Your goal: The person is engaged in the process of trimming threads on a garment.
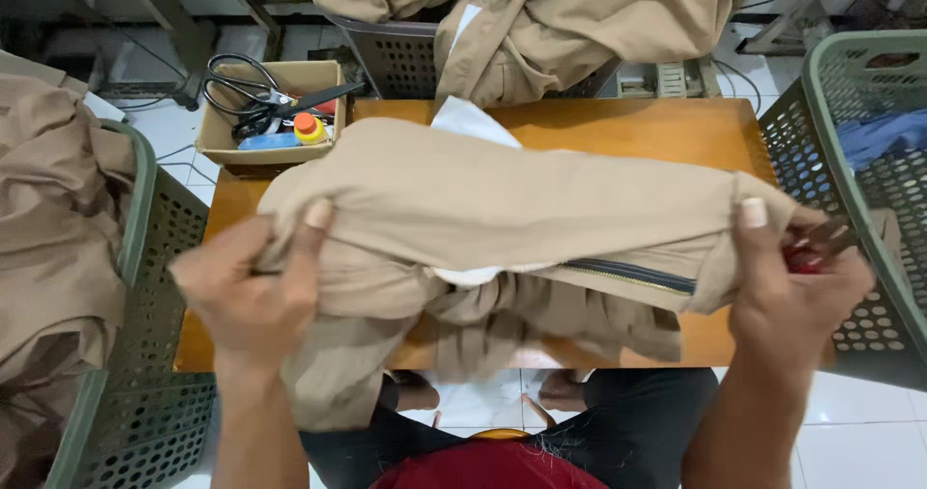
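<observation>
A tan garment [483, 209] with a dark zipper [628, 275] and white lining is stretched out over a small wooden table [628, 127]. My left hand [256, 291] grips its left end, thumb on top of the cloth. My right hand [792, 277] pinches the right end and also holds a small red-handled tool [806, 255] against the palm. The lower part of the garment hangs bunched toward my lap.
A cardboard box [275, 112] with black scissors and small items sits at the table's back left. Green perforated baskets stand at left [145, 354] with tan cloth and at right [869, 209] with blue cloth. A grey basket [396, 59] behind holds more tan garments.
</observation>
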